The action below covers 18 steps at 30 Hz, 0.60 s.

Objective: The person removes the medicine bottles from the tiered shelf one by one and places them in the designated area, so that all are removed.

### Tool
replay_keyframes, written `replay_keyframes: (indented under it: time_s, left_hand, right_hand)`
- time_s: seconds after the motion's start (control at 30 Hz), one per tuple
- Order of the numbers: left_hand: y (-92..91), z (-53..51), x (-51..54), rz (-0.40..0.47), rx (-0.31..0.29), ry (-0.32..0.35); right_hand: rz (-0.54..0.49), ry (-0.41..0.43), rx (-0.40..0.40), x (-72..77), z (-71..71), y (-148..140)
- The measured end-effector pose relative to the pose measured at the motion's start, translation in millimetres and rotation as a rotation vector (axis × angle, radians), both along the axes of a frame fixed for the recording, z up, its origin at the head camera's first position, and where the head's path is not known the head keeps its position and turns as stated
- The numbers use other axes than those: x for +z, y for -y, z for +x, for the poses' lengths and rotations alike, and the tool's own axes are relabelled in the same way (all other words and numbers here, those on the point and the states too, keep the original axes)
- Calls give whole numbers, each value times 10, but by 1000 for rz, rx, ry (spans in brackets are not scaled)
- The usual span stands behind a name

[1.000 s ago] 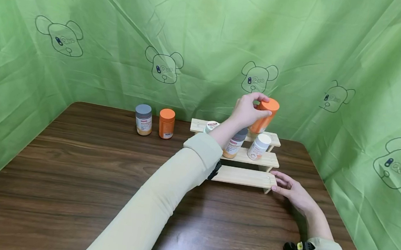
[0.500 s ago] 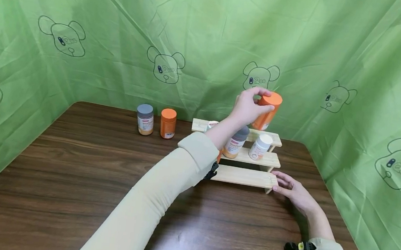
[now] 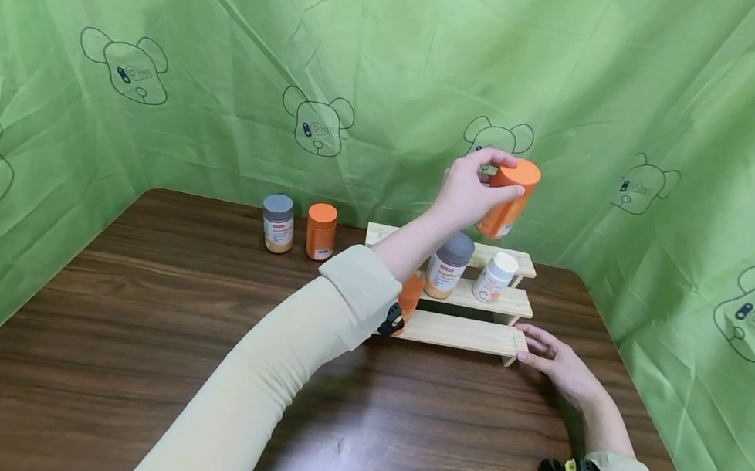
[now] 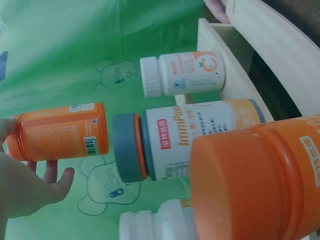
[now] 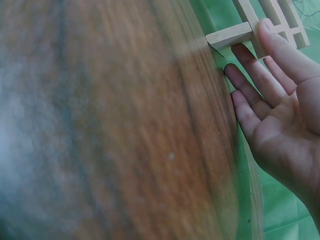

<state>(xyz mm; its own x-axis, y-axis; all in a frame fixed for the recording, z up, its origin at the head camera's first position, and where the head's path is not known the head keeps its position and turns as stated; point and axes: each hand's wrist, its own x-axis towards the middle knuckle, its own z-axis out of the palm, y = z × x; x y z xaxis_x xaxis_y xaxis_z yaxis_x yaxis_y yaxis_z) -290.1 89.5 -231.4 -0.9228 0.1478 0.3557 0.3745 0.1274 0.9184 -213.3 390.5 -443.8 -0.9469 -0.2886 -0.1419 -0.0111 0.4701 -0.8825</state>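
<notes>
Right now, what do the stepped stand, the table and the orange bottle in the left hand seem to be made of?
Stand: probably bare wood, given its pale, matte, faintly grained look. Table: wood or a wood-look laminate, with dark streaky grain and a satin shine; I can't tell which. Orange bottle, in the left hand: likely plastic, smooth with soft highlights.

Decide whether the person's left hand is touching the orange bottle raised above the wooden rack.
Touching. The head view shows it: the left hand pinches the orange bottle, thumb against its side and a fingertip at its top edge.
</notes>
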Motion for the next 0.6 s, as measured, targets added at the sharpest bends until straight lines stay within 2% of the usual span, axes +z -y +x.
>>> replay_keyframes:
  time_s: [0.33,0.6]
  left_hand:
    - [133,157,127,55,-57,-13]
    - [274,251,148,49,-73,-42]
  right_hand:
    - [-17,-2,9,10,12,1]
    - [-17,-2,8,6,8,1]
